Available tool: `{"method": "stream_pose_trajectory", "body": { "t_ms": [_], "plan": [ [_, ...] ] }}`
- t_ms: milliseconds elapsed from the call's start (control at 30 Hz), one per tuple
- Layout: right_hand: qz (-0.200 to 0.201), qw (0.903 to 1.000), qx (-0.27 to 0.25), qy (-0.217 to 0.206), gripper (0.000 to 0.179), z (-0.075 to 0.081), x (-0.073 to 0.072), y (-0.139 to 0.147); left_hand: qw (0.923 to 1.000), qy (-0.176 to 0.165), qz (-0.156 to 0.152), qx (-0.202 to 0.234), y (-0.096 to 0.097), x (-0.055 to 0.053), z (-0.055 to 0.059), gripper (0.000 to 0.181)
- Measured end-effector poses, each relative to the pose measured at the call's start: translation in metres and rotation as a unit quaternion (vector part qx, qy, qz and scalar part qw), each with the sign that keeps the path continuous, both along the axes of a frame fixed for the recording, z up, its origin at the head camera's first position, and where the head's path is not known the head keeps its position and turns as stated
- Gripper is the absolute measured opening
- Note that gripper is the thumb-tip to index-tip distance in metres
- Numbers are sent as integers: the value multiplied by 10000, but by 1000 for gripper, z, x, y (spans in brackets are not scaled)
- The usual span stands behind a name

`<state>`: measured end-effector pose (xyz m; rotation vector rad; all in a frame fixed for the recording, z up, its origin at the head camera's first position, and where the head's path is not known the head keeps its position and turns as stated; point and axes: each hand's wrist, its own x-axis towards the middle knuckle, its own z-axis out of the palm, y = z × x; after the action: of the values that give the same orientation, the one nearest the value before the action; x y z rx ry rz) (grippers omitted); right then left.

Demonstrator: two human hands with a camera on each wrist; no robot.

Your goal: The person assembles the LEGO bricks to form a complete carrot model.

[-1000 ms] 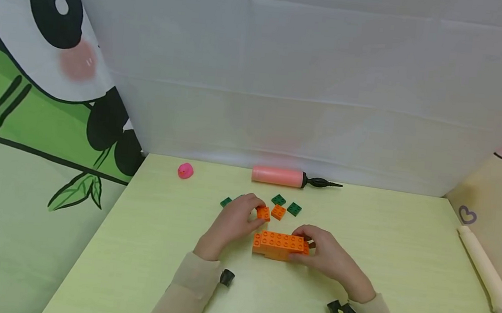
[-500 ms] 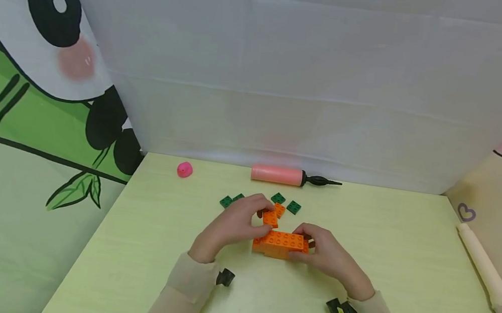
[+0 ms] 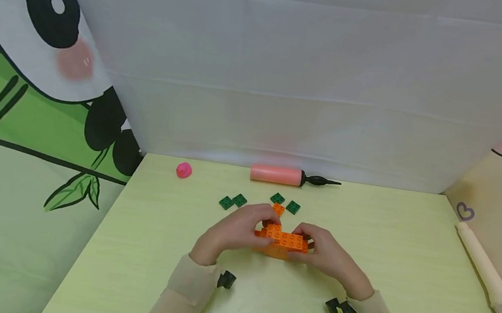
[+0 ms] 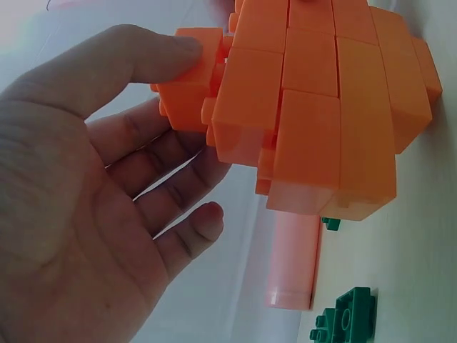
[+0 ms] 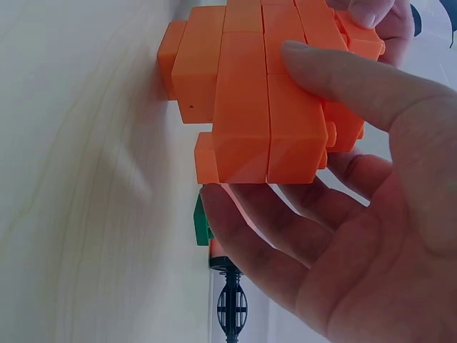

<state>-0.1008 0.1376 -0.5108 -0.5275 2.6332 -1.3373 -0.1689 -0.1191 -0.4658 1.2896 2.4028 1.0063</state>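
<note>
A stepped block of orange toy bricks [image 3: 277, 252] stands on the table between both hands. My left hand [image 3: 239, 230] pinches a small orange brick [image 4: 191, 80] between thumb and fingers at the top of the block, left of its middle. In the left wrist view, that brick sits right against the studs, with slivers of stud showing at the joint. My right hand [image 3: 329, 257] grips the block's right end, its thumb [image 5: 335, 75] lying across the near side and its fingers curled behind.
Several small green bricks [image 3: 293, 207] and one loose orange brick [image 3: 278, 209] lie behind the block. Farther back are a pink pump [image 3: 276, 175] with a black nozzle and a small pink object [image 3: 183, 170]. A long cream roll [image 3: 484, 275] lies along the right edge.
My left hand has carried the small orange brick right and toward me, from beside the loose orange brick onto the block's top. The right hand has kept its grip on the block.
</note>
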Motion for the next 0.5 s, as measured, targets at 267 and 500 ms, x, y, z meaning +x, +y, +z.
{"method": "stream_pose_trajectory", "body": {
  "t_ms": [267,500],
  "plan": [
    [-21,10000,0,2,25,-1,0,0,9999,92,-41,-134,3,2,0,20],
    [-28,10000,33,43,25,-1,0,1,9997,138,-129,-145,4,1,-1,14]
  ]
}}
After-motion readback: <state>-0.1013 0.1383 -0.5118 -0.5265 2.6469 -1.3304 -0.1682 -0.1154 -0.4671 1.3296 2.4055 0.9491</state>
